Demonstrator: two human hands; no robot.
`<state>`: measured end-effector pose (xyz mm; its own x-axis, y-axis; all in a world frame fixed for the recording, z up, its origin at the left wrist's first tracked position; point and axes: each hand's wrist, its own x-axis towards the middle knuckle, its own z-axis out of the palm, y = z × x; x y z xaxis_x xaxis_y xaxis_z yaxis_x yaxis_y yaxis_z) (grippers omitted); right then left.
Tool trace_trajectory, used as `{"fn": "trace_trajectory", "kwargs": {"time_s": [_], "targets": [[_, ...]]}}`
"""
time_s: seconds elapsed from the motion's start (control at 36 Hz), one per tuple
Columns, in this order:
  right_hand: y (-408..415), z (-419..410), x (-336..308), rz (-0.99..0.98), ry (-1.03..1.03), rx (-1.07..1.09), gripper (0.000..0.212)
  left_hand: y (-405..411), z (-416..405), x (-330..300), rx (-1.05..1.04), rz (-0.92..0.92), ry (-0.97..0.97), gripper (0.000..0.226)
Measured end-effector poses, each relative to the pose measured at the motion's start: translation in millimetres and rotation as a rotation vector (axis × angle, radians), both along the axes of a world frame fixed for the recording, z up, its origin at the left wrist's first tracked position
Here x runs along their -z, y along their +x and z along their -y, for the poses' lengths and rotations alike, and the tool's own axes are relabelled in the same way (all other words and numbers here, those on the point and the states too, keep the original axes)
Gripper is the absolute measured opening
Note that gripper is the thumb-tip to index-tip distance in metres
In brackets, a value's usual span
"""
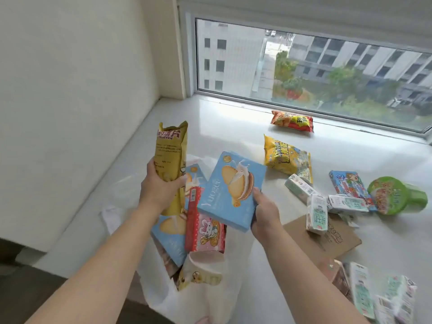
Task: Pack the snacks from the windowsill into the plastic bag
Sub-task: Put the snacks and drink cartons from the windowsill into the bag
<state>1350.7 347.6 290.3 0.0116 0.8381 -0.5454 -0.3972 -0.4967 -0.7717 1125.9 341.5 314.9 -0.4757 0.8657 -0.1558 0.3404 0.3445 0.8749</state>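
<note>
1. Plastic bag (198,298) lies nearest, mouth open, boxes already inside.
2. Right hand (264,213) pinches blue biscuit box (231,190) by its lower corner, above the bag; likely light, stiff.
3. Left hand (159,185) wraps yellow packet (170,160), also over the bag; probably soft, crushable, so best held mid-body.

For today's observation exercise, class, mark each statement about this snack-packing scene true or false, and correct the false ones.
1. The left hand holds a tall yellow snack bag. True.
2. The right hand holds a red box. False: it grips a blue biscuit box.
3. A pink box with a rabbit picture sits in the white plastic bag. True.
4. The green cup stands upright. False: it lies on its side on the windowsill.
5. The red and orange snack packet lies closest to the window. True.
6. Both hands are empty. False: each holds a snack.
</note>
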Motion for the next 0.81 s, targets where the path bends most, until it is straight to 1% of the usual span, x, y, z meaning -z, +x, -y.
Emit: {"fn": "trace_trajectory", "kwargs": {"time_s": [0.08, 0.11, 0.14, 0.19, 0.22, 0.25, 0.31, 0.36, 0.42, 0.47, 0.5, 0.53, 0.58, 0.61, 0.64, 0.69, 0.72, 0.75, 0.78, 0.81], "targets": [[-21, 14, 7, 0.059, -0.032, -0.151, 0.03, 4, 9, 20, 0.088, 0.021, -0.07, 0.098], [-27, 18, 9, 0.146, -0.025, -0.193, 0.029, 5, 14, 28, 0.128, -0.007, -0.126, 0.102], [-30, 21, 14, 0.278, -0.001, -0.242, 0.031, 5, 21, 36, 0.169, -0.051, -0.183, 0.103], [-32, 25, 34, 0.551, 0.045, -0.348, 0.047, 3, 36, 52, 0.235, -0.134, -0.281, 0.102], [-33, 28, 43, 0.644, 0.057, -0.406, 0.053, 1, 43, 58, 0.261, -0.159, -0.307, 0.1], [-35, 31, 49, 0.721, 0.058, -0.462, 0.054, -1, 48, 62, 0.282, -0.17, -0.313, 0.096], [-41, 38, 54, 0.856, 0.036, -0.533, 0.047, -4, 53, 63, 0.301, -0.152, -0.284, 0.088], [-45, 43, 63, 0.957, 0.015, -0.56, 0.044, -2, 55, 61, 0.31, -0.2, -0.24, 0.092], [-47, 44, 67, 1.065, 0.044, -0.57, 0.045, 3, 59, 58, 0.343, -0.374, -0.246, 0.106], [-44, 42, 65, 1.25, 0.077, -0.64, 0.05, 10, 64, 58, 0.372, -0.566, -0.271, 0.117], [-41, 41, 64, 1.363, 0.109, -0.657, 0.051, 13, 66, 59, 0.38, -0.636, -0.28, 0.118], [-37, 40, 64, 1.468, 0.159, -0.632, 0.049, 16, 67, 60, 0.383, -0.677, -0.291, 0.118], [-29, 40, 60, 1.605, 0.247, -0.464, 0.045, 22, 66, 63, 0.383, -0.685, -0.314, 0.116], [-27, 40, 59, 1.632, 0.237, -0.37, 0.05, 25, 65, 64, 0.387, -0.678, -0.32, 0.115], [-24, 39, 58, 1.631, 0.163, -0.31, 0.061, 28, 64, 66, 0.392, -0.675, -0.325, 0.115], [-15, 34, 62, 1.527, -0.116, -0.28, 0.082, 32, 63, 69, 0.395, -0.669, -0.331, 0.114], [-9, 32, 66, 1.43, -0.261, -0.275, 0.085, 33, 62, 70, 0.392, -0.662, -0.335, 0.115], [-4, 32, 69, 1.332, -0.363, -0.275, 0.078, 33, 61, 70, 0.39, -0.657, -0.339, 0.115], [1, 32, 69, 1.257, -0.418, -0.307, 0.062, 34, 59, 71, 0.391, -0.654, -0.344, 0.116], [3, 33, 67, 1.201, -0.43, -0.336, 0.045, 34, 58, 70, 0.398, -0.652, -0.35, 0.116]]}}
